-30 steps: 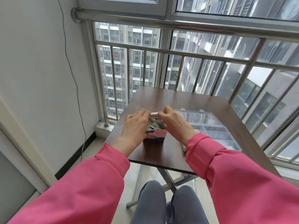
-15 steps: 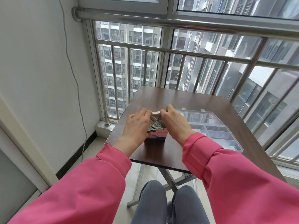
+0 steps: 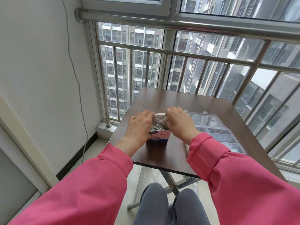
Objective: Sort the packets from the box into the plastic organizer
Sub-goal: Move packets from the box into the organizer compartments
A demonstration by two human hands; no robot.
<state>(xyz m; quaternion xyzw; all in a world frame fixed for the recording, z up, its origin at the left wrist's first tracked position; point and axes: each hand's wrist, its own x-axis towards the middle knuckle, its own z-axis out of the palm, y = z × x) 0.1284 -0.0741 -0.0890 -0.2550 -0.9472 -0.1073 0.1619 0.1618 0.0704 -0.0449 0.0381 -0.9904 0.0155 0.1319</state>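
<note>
both hands curl into the small pink-and-blue cardboard box [image 3: 158, 137]: left hand [image 3: 140, 126] and right hand [image 3: 179, 123] pinching its silvery packets [image 3: 155, 125]. the clear plastic compartment organizer [image 3: 217, 130] lies just right, nearer the right hand.

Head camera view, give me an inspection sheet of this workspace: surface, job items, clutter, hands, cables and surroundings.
Surface: dark wooden folding table, far half bare.
Job's things: small open box near the front edge, stuffed with packets; clear plastic organizer to its right, lid closed, contents hard to tell.
Clutter: nothing seen.
Hands: left hand and right hand both at the box's opening, fingers curled into the packets; the exact grip is hidden.
Cables: one thin cable runs down the left wall to the floor, away from the table.
Surroundings: steel railing and windows behind, high-rise buildings outside.
</note>
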